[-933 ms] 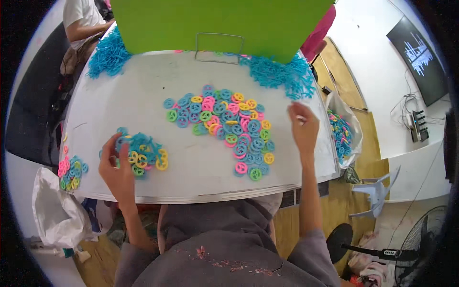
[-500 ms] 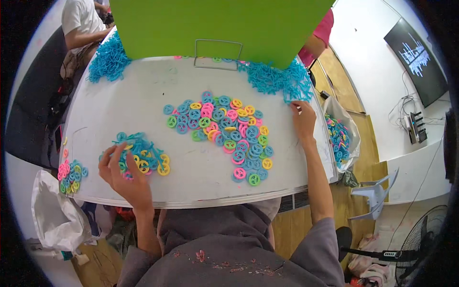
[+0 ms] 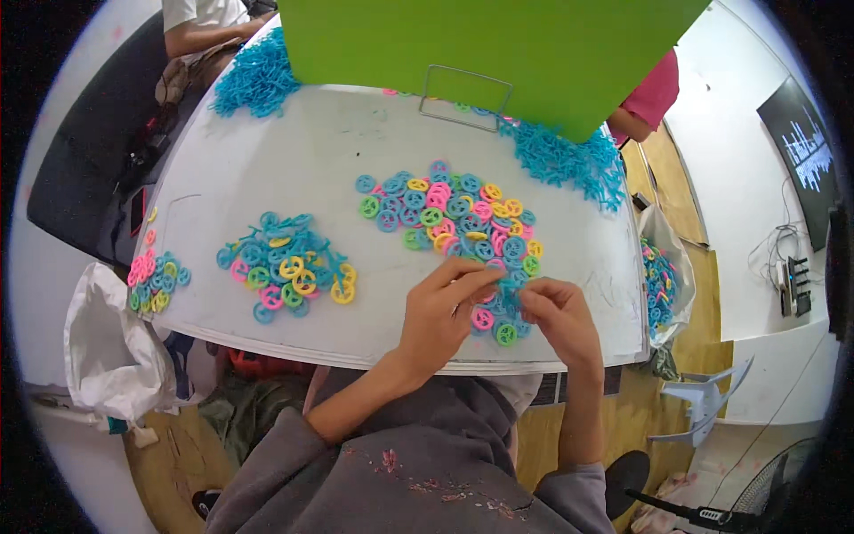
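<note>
My left hand (image 3: 442, 307) and my right hand (image 3: 567, 327) are close together over the near end of a loose pile of small spoked plastic wheels (image 3: 431, 216) in blue, pink, yellow and green. The right thumb and fingertips pinch a small blue plastic piece; its exact shape is blurred against the blue wheels below. My left fingers are bent into a pinch, and what lies in them is hidden. Further left is a heap of wheels mixed with blue branched sticks (image 3: 286, 267). A pile of blue branched sticks (image 3: 569, 165) lies beyond my right hand.
A green board (image 3: 489, 53) with a wire stand (image 3: 465, 98) rises at the white table's (image 3: 311, 169) far side. More blue sticks (image 3: 256, 78) lie far left, with small wheels (image 3: 158, 280) at the left edge. White bags (image 3: 116, 347) flank the table. Two people sit beyond.
My right hand has come from the right-hand stick pile to the near wheels. My left hand has left the left heap and joined it. The view has shifted.
</note>
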A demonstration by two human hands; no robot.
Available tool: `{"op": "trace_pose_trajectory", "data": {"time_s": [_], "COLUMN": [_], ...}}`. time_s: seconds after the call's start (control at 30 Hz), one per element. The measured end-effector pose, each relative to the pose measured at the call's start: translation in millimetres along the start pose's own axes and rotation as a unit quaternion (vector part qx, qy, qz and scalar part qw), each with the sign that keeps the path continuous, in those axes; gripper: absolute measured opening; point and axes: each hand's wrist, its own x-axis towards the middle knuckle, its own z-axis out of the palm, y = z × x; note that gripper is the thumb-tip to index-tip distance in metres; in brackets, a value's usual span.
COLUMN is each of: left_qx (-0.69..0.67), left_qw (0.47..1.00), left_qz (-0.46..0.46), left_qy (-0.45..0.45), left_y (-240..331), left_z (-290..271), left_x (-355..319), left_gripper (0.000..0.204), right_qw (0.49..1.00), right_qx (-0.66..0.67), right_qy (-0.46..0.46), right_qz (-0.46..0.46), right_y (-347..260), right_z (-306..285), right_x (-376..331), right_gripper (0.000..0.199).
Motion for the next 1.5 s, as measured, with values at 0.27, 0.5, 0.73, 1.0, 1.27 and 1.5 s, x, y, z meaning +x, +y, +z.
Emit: {"op": "trace_pose_trajectory", "data": {"time_s": [0.27,0.5,0.73,1.0,1.27,1.5], "left_qx": [0.068,0.135,0.166,0.280,-0.100,-0.267], "left_qw": [0.997,0.989,0.986,0.958,0.962,0.910], "left_qz": [-0.003,0.056,-0.008,-0.038,-0.247,-0.313], "left_qy": [0.026,0.013,-0.010,-0.043,-0.052,-0.051], "left_y": [-8,-17,-23,-61,-13,-18], "left_z": [-2,2,-4,1,-8,-8], "left_x": [-22,-31,-12,18,9,3], "left_gripper": [0.035,0.054,0.028,0.018,0.016,0.017], "right_qw": [0.989,0.988,0.966,0.961,0.965,0.966], "right_qx": [-0.082,0.070,0.002,0.115,0.067,0.068], "right_qy": [0.032,0.096,0.239,0.206,0.207,0.199], "right_qz": [-0.122,-0.103,-0.099,-0.143,-0.147,-0.153], "right_y": [18,38,40,39,36,38], "right_z": [44,66,47,51,59,64], "right_x": [-16,-22,-15,-6,3,1], "right_gripper": [0.045,0.039,0.016,0.012,0.015,0.016]}}
